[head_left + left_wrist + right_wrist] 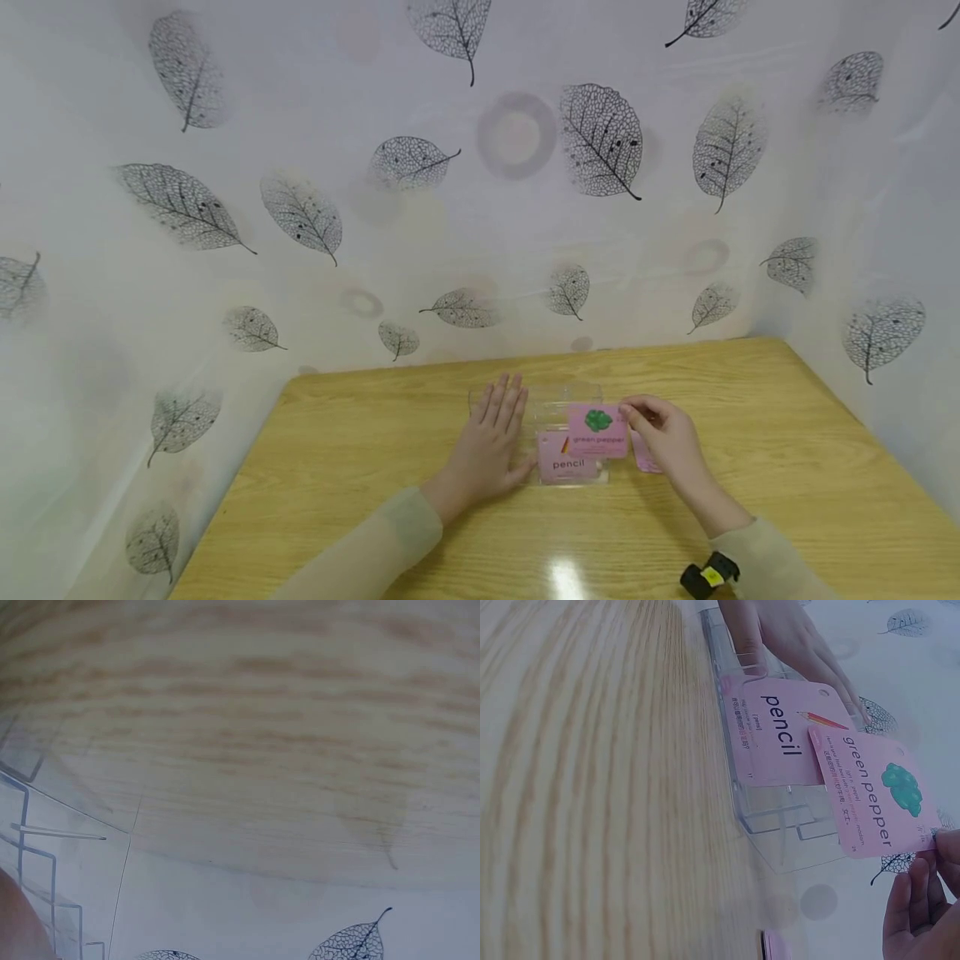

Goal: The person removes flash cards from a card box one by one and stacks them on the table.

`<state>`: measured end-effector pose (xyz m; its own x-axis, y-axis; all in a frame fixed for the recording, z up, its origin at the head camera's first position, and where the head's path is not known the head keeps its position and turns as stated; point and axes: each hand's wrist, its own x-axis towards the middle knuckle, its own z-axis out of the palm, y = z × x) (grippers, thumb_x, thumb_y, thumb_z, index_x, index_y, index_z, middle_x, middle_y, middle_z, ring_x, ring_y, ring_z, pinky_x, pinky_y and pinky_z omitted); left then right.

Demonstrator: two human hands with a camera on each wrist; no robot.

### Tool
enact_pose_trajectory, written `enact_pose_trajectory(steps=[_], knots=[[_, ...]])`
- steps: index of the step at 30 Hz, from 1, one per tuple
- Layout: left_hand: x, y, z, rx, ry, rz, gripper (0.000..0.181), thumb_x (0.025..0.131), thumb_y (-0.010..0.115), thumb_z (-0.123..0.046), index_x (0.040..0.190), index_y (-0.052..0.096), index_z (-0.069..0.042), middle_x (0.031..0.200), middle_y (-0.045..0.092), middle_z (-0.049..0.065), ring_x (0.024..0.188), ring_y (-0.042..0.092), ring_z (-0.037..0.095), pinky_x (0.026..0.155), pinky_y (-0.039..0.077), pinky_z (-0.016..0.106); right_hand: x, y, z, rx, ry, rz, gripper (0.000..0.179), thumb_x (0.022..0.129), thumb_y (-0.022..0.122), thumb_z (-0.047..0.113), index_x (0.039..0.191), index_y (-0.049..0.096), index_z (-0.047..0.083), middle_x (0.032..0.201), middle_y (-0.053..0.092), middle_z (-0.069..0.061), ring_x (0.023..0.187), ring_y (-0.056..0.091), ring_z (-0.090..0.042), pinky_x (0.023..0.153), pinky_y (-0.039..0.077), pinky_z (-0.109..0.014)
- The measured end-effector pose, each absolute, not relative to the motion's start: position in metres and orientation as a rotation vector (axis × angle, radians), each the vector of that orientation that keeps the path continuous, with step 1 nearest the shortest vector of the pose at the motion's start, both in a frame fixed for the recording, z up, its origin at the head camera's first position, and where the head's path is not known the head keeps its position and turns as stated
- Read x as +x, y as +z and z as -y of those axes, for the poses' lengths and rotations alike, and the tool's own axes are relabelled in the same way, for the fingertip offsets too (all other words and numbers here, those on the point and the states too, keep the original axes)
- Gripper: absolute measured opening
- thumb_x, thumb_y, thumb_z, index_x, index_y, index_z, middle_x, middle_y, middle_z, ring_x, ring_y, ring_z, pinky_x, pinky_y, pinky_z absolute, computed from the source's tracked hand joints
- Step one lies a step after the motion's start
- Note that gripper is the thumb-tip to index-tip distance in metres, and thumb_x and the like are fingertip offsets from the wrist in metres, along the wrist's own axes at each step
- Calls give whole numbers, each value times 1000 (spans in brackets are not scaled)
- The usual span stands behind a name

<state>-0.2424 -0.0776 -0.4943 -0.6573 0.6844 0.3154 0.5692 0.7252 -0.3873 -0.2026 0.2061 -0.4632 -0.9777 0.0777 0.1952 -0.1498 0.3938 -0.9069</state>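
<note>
A pink flash card reading "green pepper" (pixel 597 429) is pinched at its upper right corner between the thumb and fingers of my right hand (pixel 664 433). It overlaps a second pink card, "pencil" (pixel 564 460), which stands in the front of a clear plastic tiered rack (pixel 780 838). With fingers extended, my left hand (pixel 487 442) lies along the rack's left side, its thumb by the rack's front left edge. Only a bit of that hand (pixel 21 922) enters the left wrist view, beside the rack's stepped side (pixel 52 877).
Just right of the rack, another pink card (pixel 645 454) lies on the wooden table (pixel 337 483), partly behind my right hand. A pale curtain with leaf prints (pixel 465 233) closes off the back and sides. A black strap device (pixel 708 575) sits at my right wrist.
</note>
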Motion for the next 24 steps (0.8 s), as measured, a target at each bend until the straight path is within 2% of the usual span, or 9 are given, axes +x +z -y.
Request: enact_pose_trajectory(steps=[2, 8, 15, 19, 24], knots=[[-242, -494, 78, -959, 349, 2485, 97, 86, 26, -66, 149, 3, 4, 156, 3, 24, 144, 7, 41, 118, 3, 48, -202, -463, -207, 53, 1612, 2453, 27, 95, 56, 22, 109, 65, 1, 105, 66, -16, 82, 59, -1, 72, 56, -25], [-242, -493, 77, -957, 352, 2496, 97, 86, 26, -66, 149, 3, 4, 156, -5, 23, 144, 6, 40, 118, 2, 47, -201, -461, -210, 37, 1570, 2468, 30, 95, 56, 26, 108, 66, 1, 105, 66, -15, 82, 59, -3, 70, 55, -23], [-242, -494, 77, -954, 368, 2482, 98, 86, 26, -67, 149, 3, 4, 156, 0, 24, 144, 7, 41, 118, 4, 48, -201, -460, -213, 51, 1555, 2455, 30, 95, 56, 26, 109, 66, 2, 103, 67, -14, 80, 60, -2, 69, 55, -26], [-242, -494, 78, -958, 361, 2492, 98, 86, 27, -67, 149, 1, 4, 156, -8, 24, 144, 6, 41, 118, 3, 48, -201, -460, -214, 28, 1543, 2458, 30, 95, 56, 27, 109, 66, 3, 101, 67, -13, 79, 59, -2, 67, 54, -25], [-243, -495, 78, -959, 356, 2480, 98, 86, 27, -67, 149, 2, 4, 156, -8, 24, 144, 6, 41, 118, 3, 48, -202, -461, -215, 32, 1528, 2447, 30, 95, 56, 27, 108, 66, 2, 100, 67, -14, 78, 58, 0, 67, 53, -22]])
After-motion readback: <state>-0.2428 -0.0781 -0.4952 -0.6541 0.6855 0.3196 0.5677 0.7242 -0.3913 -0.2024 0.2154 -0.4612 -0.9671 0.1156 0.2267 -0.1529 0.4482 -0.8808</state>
